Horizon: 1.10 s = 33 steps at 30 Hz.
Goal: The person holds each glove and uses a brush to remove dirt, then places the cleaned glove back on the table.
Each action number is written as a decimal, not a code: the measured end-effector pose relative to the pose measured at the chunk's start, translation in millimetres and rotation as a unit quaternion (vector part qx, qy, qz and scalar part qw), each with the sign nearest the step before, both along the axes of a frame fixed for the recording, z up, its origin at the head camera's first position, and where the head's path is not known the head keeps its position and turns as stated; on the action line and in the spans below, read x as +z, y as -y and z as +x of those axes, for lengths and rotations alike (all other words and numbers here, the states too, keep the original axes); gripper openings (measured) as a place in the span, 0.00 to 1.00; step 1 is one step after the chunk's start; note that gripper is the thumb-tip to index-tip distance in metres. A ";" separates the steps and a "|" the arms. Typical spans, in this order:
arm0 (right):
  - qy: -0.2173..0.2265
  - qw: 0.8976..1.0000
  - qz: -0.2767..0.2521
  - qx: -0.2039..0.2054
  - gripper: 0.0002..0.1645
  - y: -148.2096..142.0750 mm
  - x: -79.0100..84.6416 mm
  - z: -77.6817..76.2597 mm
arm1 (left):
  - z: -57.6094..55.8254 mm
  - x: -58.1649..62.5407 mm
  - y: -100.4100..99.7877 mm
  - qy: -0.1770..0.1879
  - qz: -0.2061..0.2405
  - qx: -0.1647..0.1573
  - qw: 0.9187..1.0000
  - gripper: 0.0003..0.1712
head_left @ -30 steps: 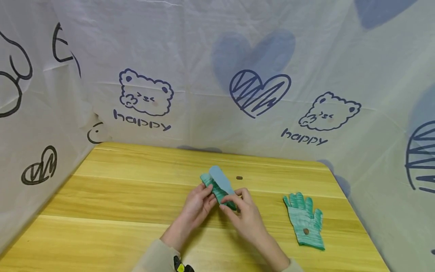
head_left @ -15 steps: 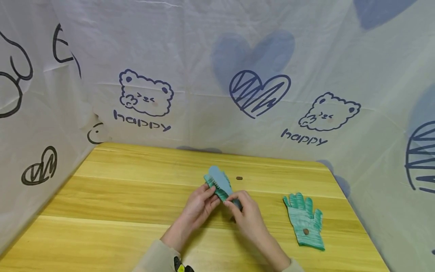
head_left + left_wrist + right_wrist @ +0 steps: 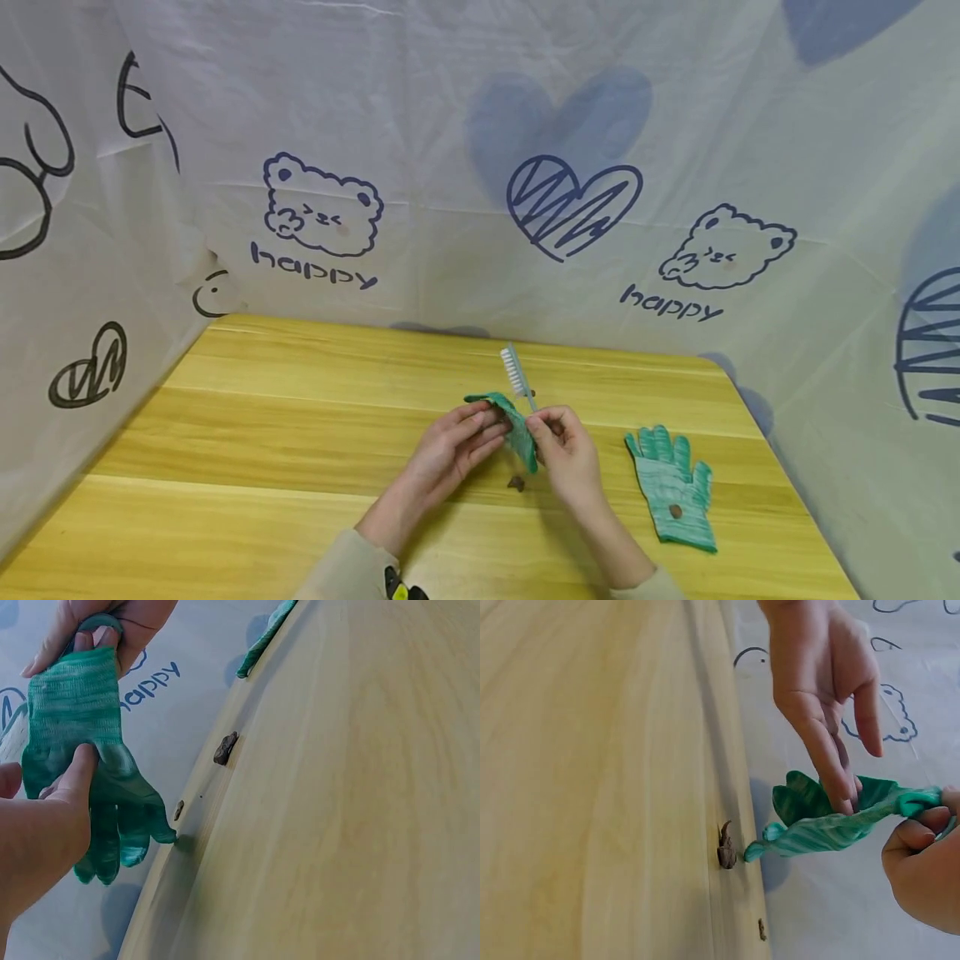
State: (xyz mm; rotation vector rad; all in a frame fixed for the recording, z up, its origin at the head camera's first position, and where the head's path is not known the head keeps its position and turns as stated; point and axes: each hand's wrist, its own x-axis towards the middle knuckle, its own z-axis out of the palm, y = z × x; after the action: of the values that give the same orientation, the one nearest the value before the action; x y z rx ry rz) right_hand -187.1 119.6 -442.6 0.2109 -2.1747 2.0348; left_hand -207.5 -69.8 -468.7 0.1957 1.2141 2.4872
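Note:
In the head view my right hand (image 3: 567, 457) pinches the cuff of a green striped knit glove (image 3: 519, 433) together with the handle of a pale blue brush (image 3: 514, 372). The brush's white bristles face left. My left hand (image 3: 459, 446) has its fingers fairly straight, their tips against the glove. Seen from the right wrist, the left fingertips (image 3: 847, 801) touch the glove's side while the thumb stands away. From the left wrist, the glove (image 3: 75, 712) hangs fingers downward. A dark brown lump (image 3: 516, 482) lies on the table beneath it.
A second green glove (image 3: 660, 467) lies flat at the right, a round brown spot (image 3: 676, 511) near its cuff. Behind the brush is a small brown piece (image 3: 533, 392). A white printed cloth (image 3: 442, 275) hangs behind the wooden table (image 3: 262, 450).
The brush has swung off the glove to stand upright, bristles left. My right hand has taken the glove's cuff, and the left fingers have loosened. A brown lump now shows below the glove.

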 end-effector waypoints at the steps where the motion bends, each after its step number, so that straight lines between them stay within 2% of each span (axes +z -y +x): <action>1: 0.011 1.000 -0.017 -0.006 0.10 -0.9 0.7 -0.9 | 0.3 0.5 0.1 0.001 0.001 -0.003 1.000 0.30; 4: 0.043 0.997 -0.065 -0.020 0.10 -4.5 2.6 -3.0 | 1.2 2.0 0.7 0.001 0.005 -0.015 1.000 0.29; 8: 0.067 0.992 -0.094 -0.046 0.12 -9.8 5.0 -5.3 | 2.4 3.6 1.1 0.002 0.007 -0.027 1.000 0.30; 14: 0.056 0.984 -0.146 -0.080 0.09 -14.2 6.3 -9.7 | 2.2 1.8 -2.4 0.005 -0.009 -0.033 0.999 0.30; 17: 0.047 0.980 -0.173 -0.089 0.07 -14.7 5.9 -11.5 | 2.5 -0.9 -6.1 0.004 -0.031 -0.049 0.998 0.31; 22: 0.044 0.973 -0.209 -0.090 0.06 -14.1 5.4 -12.3 | 6.6 -5.1 -11.1 0.023 -0.058 -0.106 0.992 0.31; 26: 0.048 0.971 -0.219 -0.079 0.06 -12.2 7.0 -10.3 | 10.5 -7.2 -13.6 0.023 -0.058 -0.148 0.987 0.29; 29: 0.058 0.973 -0.216 -0.065 0.06 -9.8 7.7 -8.0 | 11.4 -7.8 -14.3 0.019 -0.048 -0.157 0.986 0.29; 33: 0.060 0.974 -0.213 -0.049 0.04 -6.6 4.0 -6.9 | 10.2 -6.1 -14.6 0.022 -0.030 -0.146 0.989 0.32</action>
State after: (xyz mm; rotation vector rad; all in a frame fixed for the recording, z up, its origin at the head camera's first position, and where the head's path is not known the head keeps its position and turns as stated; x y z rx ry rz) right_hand -194.0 126.2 -438.5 -0.0718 -1.7071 2.4416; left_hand -197.4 -55.2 -474.8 0.2792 1.1491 2.1888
